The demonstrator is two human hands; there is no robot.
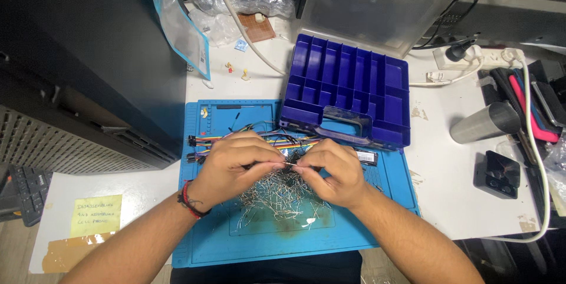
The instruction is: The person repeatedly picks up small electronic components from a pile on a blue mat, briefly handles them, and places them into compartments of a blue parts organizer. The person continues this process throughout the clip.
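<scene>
Pinching one thin metal wire lead (293, 166) between left hand (236, 166) and right hand (330, 172), fingertips of both closed on it above the tangled pile of leads (277, 198) mid blue silicone mat (236, 243). Probably feather-light, springy, easily bent; best held near its ends. Ribbon of coloured jumper wires (206, 140) just beyond, glossy blue compartment case (354, 83) far right, steel tumbler (483, 122) lying right
</scene>
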